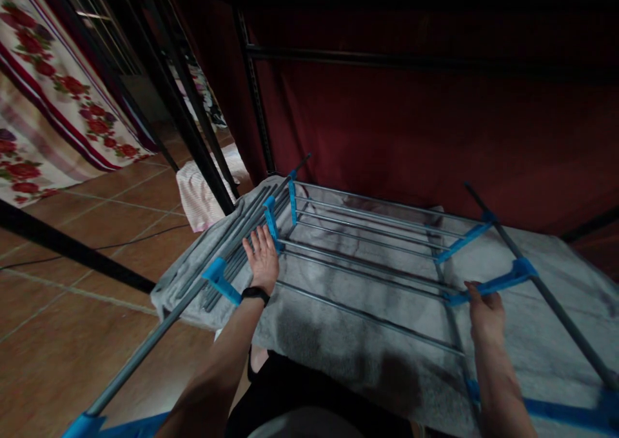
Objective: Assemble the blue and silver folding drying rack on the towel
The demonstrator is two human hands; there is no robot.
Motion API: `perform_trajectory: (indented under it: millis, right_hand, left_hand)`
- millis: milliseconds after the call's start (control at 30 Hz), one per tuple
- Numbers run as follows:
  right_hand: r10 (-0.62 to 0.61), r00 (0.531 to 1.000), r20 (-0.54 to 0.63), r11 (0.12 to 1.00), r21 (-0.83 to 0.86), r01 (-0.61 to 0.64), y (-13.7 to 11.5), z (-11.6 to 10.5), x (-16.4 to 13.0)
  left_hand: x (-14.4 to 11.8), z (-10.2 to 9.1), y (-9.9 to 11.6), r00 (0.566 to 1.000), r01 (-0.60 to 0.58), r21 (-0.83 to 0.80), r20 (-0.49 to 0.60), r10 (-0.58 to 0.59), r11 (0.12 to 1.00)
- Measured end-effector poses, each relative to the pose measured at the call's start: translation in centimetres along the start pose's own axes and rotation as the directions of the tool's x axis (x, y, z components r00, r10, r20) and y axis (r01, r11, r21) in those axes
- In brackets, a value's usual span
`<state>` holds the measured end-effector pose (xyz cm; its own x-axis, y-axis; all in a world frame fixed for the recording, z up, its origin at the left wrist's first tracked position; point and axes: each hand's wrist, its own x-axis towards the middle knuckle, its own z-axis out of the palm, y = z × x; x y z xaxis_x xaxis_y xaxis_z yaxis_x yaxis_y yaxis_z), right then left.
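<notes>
A rack of grey metal rods and blue plastic brackets lies across a grey blanket (pixel 329 335). My left hand (pixel 262 255) is open, fingers spread and palm down, next to the blue left bracket (pixel 271 217) at the ends of the cross rods (pixel 362 257). Around the blue right bracket (pixel 505 278), near its inner end, my right hand (pixel 485 312) is closed; its fingers are partly hidden. Long side tubes run past both hands, a left tube (pixel 159 331) and a right tube (pixel 568 325). Several loose rods (pixel 232 248) lie beyond my left hand.
Black metal posts (pixel 188 102) rise at the left, and a dark red curtain (pixel 411 135) hangs behind the blanket. A floral cloth (pixel 62 96) hangs at far left above the tiled floor (pixel 111 225). A pink striped cloth (pixel 200 193) sits beside the posts.
</notes>
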<state>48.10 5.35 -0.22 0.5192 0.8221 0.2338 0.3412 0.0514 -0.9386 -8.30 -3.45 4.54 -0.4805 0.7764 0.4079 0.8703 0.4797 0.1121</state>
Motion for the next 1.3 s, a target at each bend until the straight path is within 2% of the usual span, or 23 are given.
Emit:
perform_trajectory:
  millis: [100,500,867,1033,1100,1167,1200,1233,1300]
  right_hand:
    - [0.027,1.0,-0.008,1.0,0.003,-0.027,-0.2,0.5,-0.1]
    - [-0.02,1.0,0.006,0.999,-0.045,0.021,-0.1,0.6,-0.2]
    - [-0.004,1.0,0.008,1.0,0.025,0.004,0.0,0.9,0.0]
    - [-0.013,1.0,0.014,1.0,0.016,0.013,-0.3,0.8,-0.2]
    - [-0.009,1.0,0.02,1.0,0.008,0.009,-0.3,0.7,-0.4]
    - [0.006,1.0,0.017,1.0,0.007,-0.006,-0.2,0.6,-0.4]
    - [0.012,1.0,0.016,1.0,0.007,-0.012,-0.1,0.5,-0.4]
    - [0.015,1.0,0.017,1.0,0.008,-0.015,0.0,0.5,-0.4]
    - [0.016,0.999,0.034,1.0,0.016,-0.017,0.1,0.3,-0.4]
  left_hand:
    - [-0.3,-0.1,0.3,1.0,0.003,-0.003,0.002,-0.003,1.0]
    - [-0.6,-0.8,0.6,0.999,0.004,-0.037,0.047,-0.003,0.999]
    - [-1.6,0.0,0.2,0.998,-0.046,-0.084,0.038,0.049,0.995]
    - [-3.3,0.4,0.3,0.997,-0.056,-0.07,0.043,0.059,0.996]
    - [-4.7,0.7,0.5,0.99,-0.131,-0.047,0.041,0.133,0.99]
    - [-6.4,1.0,0.8,0.953,-0.296,-0.032,0.056,0.298,0.955]
    - [-7.3,1.3,1.0,0.911,-0.404,-0.04,0.073,0.406,0.914]
    - [-8.1,1.5,1.2,0.848,-0.517,-0.062,0.094,0.521,0.854]
    - [-9.4,1.8,1.8,0.683,-0.704,-0.142,0.131,0.718,0.696]
